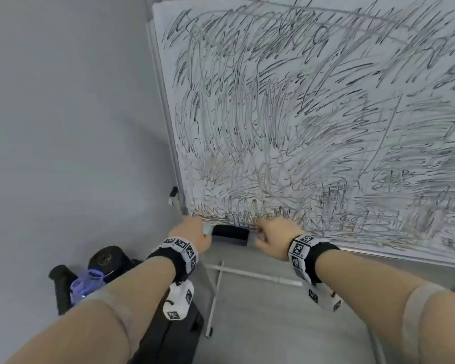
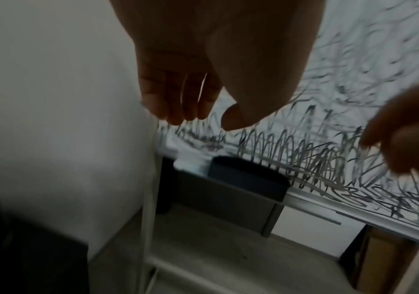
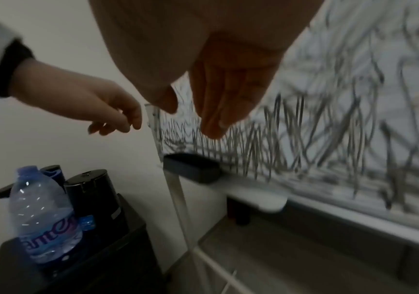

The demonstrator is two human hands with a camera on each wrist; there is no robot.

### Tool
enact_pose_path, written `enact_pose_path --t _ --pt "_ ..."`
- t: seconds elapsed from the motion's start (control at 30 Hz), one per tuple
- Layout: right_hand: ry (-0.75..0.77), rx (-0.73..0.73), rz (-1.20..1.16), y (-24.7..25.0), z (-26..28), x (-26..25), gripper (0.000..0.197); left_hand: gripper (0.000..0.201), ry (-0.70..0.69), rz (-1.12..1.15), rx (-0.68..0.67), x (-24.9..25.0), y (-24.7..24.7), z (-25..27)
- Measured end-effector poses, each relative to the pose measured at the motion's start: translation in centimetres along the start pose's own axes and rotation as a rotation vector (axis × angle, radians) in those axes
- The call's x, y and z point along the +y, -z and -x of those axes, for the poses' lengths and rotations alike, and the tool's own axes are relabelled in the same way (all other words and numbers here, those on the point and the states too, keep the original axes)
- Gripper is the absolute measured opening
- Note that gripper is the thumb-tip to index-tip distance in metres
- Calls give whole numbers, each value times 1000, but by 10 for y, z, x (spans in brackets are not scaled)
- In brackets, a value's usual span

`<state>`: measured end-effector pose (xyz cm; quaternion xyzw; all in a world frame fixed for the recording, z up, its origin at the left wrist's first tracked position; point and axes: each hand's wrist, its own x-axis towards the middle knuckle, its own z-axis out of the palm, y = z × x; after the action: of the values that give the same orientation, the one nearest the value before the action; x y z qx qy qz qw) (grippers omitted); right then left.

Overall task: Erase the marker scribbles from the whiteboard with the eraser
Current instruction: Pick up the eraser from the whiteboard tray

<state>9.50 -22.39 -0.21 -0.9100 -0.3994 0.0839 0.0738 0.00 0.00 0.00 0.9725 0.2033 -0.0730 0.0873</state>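
The whiteboard [image 1: 300, 114] is covered almost edge to edge with dark marker scribbles [image 1: 247, 127]. A black eraser [image 1: 230, 232] lies on the small tray [image 1: 231, 243] at the board's lower left corner. My left hand [image 1: 195, 229] hovers just left of the eraser and my right hand [image 1: 263, 232] just right of it, both with relaxed fingers and holding nothing. In the left wrist view my left hand [image 2: 203, 121] hangs above the eraser [image 2: 248, 181], apart from it. In the right wrist view my right hand [image 3: 191, 119] is likewise above the eraser [image 3: 192, 168].
A grey wall [image 1: 63, 114] stands left of the board. A black cabinet [image 3: 82, 264] below left carries a water bottle [image 3: 42, 216] and a black canister [image 3: 92, 195]. The board's white stand legs [image 1: 247, 273] cross the grey floor under the tray.
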Motion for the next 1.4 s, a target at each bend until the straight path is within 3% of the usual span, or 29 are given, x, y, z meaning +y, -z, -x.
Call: enact_pose_path --t 0.1,0.2,0.3,0.47,0.57,0.67,0.77,0.87,1.13,1.4 --pt "-100 -164 -42 -42 -10 4 46 55 74 10 -107 -12 -34 -7" --pt "-179 -251 -148 -74 -27 1 54 49 101 24 -135 -17 -58 -16" --pt "-264 -222 -237 -92 -42 1 53 60 123 133 -127 -23 -71 -31" --pt "-339 -103 -401 -110 -53 -1 36 77 144 394 -188 -25 -87 -49" --pt "-365 -53 -536 -112 -58 -4 18 68 154 489 -206 -22 -92 -54" --pt "-401 -1 -642 -112 -60 -7 16 62 146 539 -180 -16 -94 -55" --pt "-448 78 -747 -112 -58 -8 33 34 152 600 -117 -15 -93 -52" --pt "-479 149 -761 -109 -53 -8 53 30 146 661 -66 -18 -90 -49" --pt "-432 244 -898 -83 -40 -15 40 34 42 626 -101 -17 -62 -43" --pt "-68 449 -803 5 -33 -44 45 32 -60 783 -86 -4 20 -25"
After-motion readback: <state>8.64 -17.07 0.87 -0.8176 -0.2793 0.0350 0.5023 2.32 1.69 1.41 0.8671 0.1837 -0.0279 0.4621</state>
